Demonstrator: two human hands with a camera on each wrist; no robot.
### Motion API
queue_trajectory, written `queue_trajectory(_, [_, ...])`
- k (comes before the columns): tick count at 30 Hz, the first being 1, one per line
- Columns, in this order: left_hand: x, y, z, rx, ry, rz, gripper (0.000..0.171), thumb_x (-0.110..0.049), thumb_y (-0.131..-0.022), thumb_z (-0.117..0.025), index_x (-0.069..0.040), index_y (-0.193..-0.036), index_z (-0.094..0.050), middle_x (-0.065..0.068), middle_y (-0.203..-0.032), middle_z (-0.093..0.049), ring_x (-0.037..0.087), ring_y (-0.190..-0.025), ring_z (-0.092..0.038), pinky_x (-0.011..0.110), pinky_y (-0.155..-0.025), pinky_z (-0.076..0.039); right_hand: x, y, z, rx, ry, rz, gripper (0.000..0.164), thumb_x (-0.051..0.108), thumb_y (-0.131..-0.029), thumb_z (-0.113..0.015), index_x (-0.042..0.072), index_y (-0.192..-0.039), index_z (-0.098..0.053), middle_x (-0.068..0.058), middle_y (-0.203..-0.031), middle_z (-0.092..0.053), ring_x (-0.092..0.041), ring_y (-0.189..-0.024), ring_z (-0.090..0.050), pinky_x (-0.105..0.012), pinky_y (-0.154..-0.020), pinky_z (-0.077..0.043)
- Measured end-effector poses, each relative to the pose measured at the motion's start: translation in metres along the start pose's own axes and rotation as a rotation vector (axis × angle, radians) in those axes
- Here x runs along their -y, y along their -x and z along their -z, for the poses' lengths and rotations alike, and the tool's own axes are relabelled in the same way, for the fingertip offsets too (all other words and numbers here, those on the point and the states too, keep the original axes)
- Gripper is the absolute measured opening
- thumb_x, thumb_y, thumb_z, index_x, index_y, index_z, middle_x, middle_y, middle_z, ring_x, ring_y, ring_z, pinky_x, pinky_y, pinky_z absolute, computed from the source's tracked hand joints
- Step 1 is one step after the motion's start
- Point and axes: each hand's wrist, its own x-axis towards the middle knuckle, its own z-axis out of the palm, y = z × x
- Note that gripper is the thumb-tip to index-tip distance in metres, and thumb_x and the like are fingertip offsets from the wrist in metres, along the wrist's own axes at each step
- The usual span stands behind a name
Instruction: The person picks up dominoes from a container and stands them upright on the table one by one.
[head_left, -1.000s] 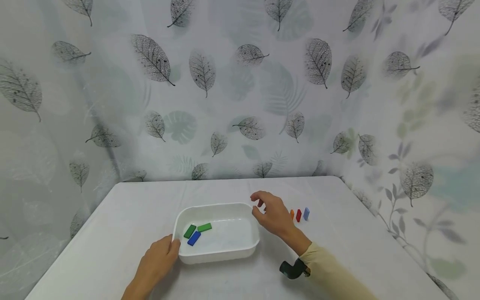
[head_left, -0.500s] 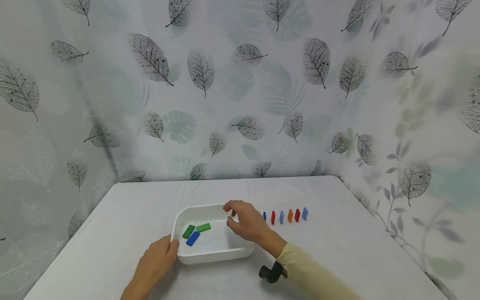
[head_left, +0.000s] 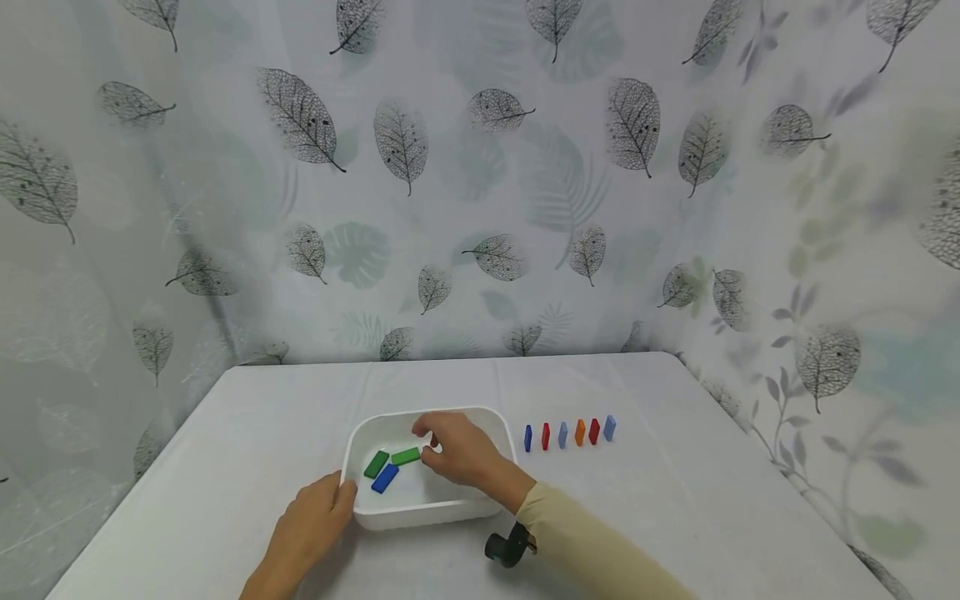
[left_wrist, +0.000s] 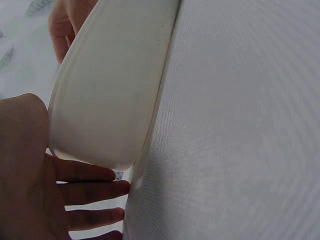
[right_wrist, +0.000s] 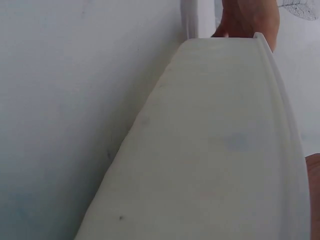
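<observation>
In the head view, a white plastic tray [head_left: 431, 515] lies at the table's centre. My left hand [head_left: 315, 512] holds its left end, thumb over the rim and fingers along the outside. The left wrist view shows those fingers [left_wrist: 92, 192] stretched out beside the end wall. Inside the tray's left half lie a dark green domino block [head_left: 377, 464], a lighter green one [head_left: 406, 456] and a blue one [head_left: 385, 478]. Above the tray is my right hand [head_left: 461, 450], index finger and thumb apart with nothing between them, just right of the lighter green block.
Several dominoes stand upright in a row right of the tray, among them a dark blue one [head_left: 528, 438], an orange one [head_left: 580, 432] and a light blue one [head_left: 610, 428]. A white cloth covers the table [head_left: 675, 517]. Leaf-patterned curtains [head_left: 480, 183] enclose it.
My right hand has moved left from the tray's right edge to over its middle, uncovering the row of standing dominoes. The left hand and the blocks in the tray keep their places.
</observation>
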Motion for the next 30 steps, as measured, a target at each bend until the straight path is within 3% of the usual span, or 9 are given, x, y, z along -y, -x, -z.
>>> queue_trajectory(6, [-0.001, 0.000, 0.001, 0.003, -0.003, 0.008, 0.037, -0.025, -0.107, -0.046, 0.003, -0.119, -0.068, 0.005, -0.092, -0.066, 0.023, -0.077, -0.055, 0.042, -0.064, -0.047, 0.007, -0.009, -0.009, 0.062, 0.042, -0.059, 0.033, 0.012, -0.092, -0.079, 0.011, -0.124, -0.070, 0.001, -0.116, -0.071, -0.007, -0.094, -0.064, -0.022, -0.077, -0.052])
queue_trajectory(11, [-0.001, -0.001, 0.001, 0.002, -0.007, 0.006, 0.039, -0.026, -0.107, -0.046, 0.004, -0.121, -0.068, 0.008, -0.097, -0.069, 0.023, -0.078, -0.056, 0.044, -0.066, -0.050, 0.009, -0.014, -0.014, 0.100, 0.082, -0.088, 0.035, 0.013, -0.091, -0.080, 0.012, -0.125, -0.070, -0.001, -0.115, -0.071, -0.010, -0.099, -0.066, -0.026, -0.083, -0.054])
queue_trajectory(17, [0.000, -0.001, 0.001, -0.004, -0.011, -0.009, 0.039, -0.025, -0.107, -0.046, 0.003, -0.123, -0.068, 0.013, -0.108, -0.072, 0.023, -0.081, -0.058, 0.049, -0.072, -0.053, 0.014, -0.018, -0.017, 0.134, 0.081, -0.088, 0.037, 0.010, -0.089, -0.081, 0.010, -0.125, -0.071, -0.002, -0.116, -0.072, -0.010, -0.103, -0.065, -0.027, -0.087, -0.053])
queue_trajectory(23, [-0.001, -0.002, 0.001, 0.013, -0.002, 0.001, 0.041, -0.027, -0.108, -0.045, 0.004, -0.124, -0.067, 0.010, -0.102, -0.070, 0.023, -0.080, -0.058, 0.049, -0.071, -0.053, 0.015, -0.022, -0.023, 0.172, 0.079, -0.071, 0.037, 0.007, -0.090, -0.080, 0.010, -0.126, -0.071, -0.001, -0.118, -0.072, -0.008, -0.104, -0.064, -0.026, -0.089, -0.052])
queue_trajectory(30, [0.000, -0.003, 0.001, 0.030, -0.009, 0.018, 0.040, -0.027, -0.107, -0.044, 0.003, -0.120, -0.067, 0.008, -0.097, -0.069, 0.023, -0.078, -0.057, 0.043, -0.065, -0.049, 0.010, -0.023, -0.033, 0.227, 0.138, -0.072, 0.030, 0.007, -0.090, -0.080, 0.013, -0.119, -0.076, 0.006, -0.108, -0.072, -0.008, -0.104, -0.064, -0.026, -0.093, -0.050])
